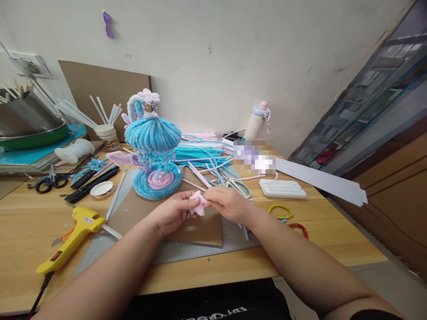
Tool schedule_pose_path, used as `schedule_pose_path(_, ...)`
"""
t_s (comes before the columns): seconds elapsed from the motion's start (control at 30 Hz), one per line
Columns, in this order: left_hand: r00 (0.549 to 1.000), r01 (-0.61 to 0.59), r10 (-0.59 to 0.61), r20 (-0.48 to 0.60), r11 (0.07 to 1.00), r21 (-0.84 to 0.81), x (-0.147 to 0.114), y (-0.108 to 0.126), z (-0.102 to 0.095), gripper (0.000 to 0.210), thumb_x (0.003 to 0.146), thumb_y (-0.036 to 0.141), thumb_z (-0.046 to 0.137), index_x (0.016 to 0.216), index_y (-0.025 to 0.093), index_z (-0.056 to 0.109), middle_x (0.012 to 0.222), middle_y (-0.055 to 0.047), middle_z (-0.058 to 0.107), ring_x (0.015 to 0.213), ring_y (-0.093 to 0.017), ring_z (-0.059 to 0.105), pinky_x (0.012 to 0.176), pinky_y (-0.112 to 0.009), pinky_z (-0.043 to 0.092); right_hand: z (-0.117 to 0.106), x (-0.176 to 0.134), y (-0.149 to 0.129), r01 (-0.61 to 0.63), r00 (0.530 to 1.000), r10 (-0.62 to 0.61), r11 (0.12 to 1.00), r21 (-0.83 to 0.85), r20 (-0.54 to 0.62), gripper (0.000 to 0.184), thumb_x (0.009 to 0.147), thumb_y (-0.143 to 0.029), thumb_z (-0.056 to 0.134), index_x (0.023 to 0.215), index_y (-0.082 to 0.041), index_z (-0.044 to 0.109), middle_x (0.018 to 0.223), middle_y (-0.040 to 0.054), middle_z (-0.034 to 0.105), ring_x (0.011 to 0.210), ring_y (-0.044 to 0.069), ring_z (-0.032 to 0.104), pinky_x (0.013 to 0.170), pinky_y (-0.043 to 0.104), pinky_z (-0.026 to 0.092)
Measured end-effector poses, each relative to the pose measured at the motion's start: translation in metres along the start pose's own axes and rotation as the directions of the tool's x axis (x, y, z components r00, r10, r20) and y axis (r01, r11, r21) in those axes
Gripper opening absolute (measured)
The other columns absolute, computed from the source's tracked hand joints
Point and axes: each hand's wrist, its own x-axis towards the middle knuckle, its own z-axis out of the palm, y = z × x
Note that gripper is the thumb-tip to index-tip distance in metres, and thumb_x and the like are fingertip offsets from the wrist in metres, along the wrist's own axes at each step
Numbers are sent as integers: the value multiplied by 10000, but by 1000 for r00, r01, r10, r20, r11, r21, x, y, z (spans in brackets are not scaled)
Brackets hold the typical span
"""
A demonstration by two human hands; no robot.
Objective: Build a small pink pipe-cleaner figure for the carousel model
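Over a brown cardboard sheet (200,229), my left hand (175,211) pinches a small pale pink fuzzy piece (199,204), seemingly bent pipe cleaner. My right hand (225,202) meets it from the other side, fingertips closed at the piece's right edge. Whether the piece is a flower or another shape, I cannot tell. Just behind my left hand stands a blue fuzzy jellyfish-like lamp shape (153,138) on a round blue base (142,186) with a pink centre. Pale pink flower and butterfly shapes are attached to it.
A yellow glue gun (80,231) lies at left, near black scissors (51,180) and a tape roll (102,190). Blue pipe cleaners (200,154) are heaped behind. Grey-handled scissors (238,186), a white power bank (283,189) and a bottle (256,122) are at right.
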Motion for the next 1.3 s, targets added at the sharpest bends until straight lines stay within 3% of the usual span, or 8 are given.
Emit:
schedule_pose_path(0.67, 975, 212, -224, -11, 937, -276, 1, -4, 1, 158, 711, 202, 715, 760, 82, 624, 608, -22, 624, 509, -84, 574, 494, -172, 447, 8, -3, -2, 92, 991, -113, 967, -238, -75, 224, 896, -124, 357, 832, -175, 565, 805, 74, 628, 768, 168, 534, 706, 279, 417)
schedule_pose_path(0.8, 993, 117, -121, 3, 958, -260, -2, 0, 2, 186, 697, 198, 721, 833, 98, 643, 711, -32, 660, 581, -96, 599, 562, -195, 469, -6, -3, 1, -82, 991, 66, 988, -134, -116, 266, 943, -300, 348, 891, -179, 579, 872, 75, 644, 827, 168, 568, 748, 275, 417)
schedule_pose_path(0.87, 997, 64, -72, -20, 967, -247, -3, 2, 2, 174, 685, 171, 724, 831, 121, 643, 796, -34, 675, 644, -103, 618, 630, -209, 475, -18, -5, 9, -395, 916, 367, 896, -204, -163, 371, 959, -347, 272, 858, -176, 586, 847, 76, 642, 809, 173, 581, 723, 280, 411)
schedule_pose_path(0.93, 1000, 13, -17, -14, 978, -207, -4, 3, 3, 158, 661, 155, 738, 776, 130, 634, 815, -31, 670, 694, -115, 624, 704, -230, 469, -27, -8, 21, -688, 715, 674, 628, -365, -188, 387, 939, -390, 298, 826, -172, 598, 862, 98, 647, 834, 206, 588, 703, 298, 401)
schedule_pose_path(1.0, 999, -41, 44, 25, 990, -136, -5, 3, 4, 160, 643, 154, 751, 721, 134, 612, 790, -22, 650, 731, -130, 620, 769, -262, 453, -32, -12, 35, -788, 490, 865, 384, -481, -111, 321, 880, -417, 419, 898, -162, 612, 970, 136, 645, 903, 237, 589, 700, 303, 402)
schedule_pose_path(1.03, 996, -75, 79, 40, 993, -87, -6, 3, 6, 167, 643, 157, 753, 713, 141, 602, 790, -19, 641, 748, -136, 613, 792, -277, 442, -32, -14, 41, -797, 434, 898, 343, -498, -76, 291, 812, -411, 528, 881, -145, 625, 947, 156, 652, 873, 255, 602, 673, 306, 405)
schedule_pose_path(1.17, 950, -314, 297, 102, 900, 303, -11, 5, 16, 162, 666, 177, 746, 764, 178, 617, 872, -36, 621, 842, -169, 573, 818, -313, 411, -30, -15, 55, -804, 374, 927, 321, -500, -6, 229, 700, -320, 644, 846, -144, 648, 930, 164, 663, 839, 261, 621, 642, 296, 409)
schedule_pose_path(1.3, 819, -509, 536, 207, 511, 692, -18, 8, 27, 77, 684, 182, 727, 687, 198, 652, 1054, -76, 572, 1013, -233, 506, 901, -362, 358, -42, -19, 52, -825, 362, 930, 350, -444, 61, 113, 659, -258, 633, 682, -147, 634, 749, 116, 656, 699, 229, 605, 563, 276, 383)
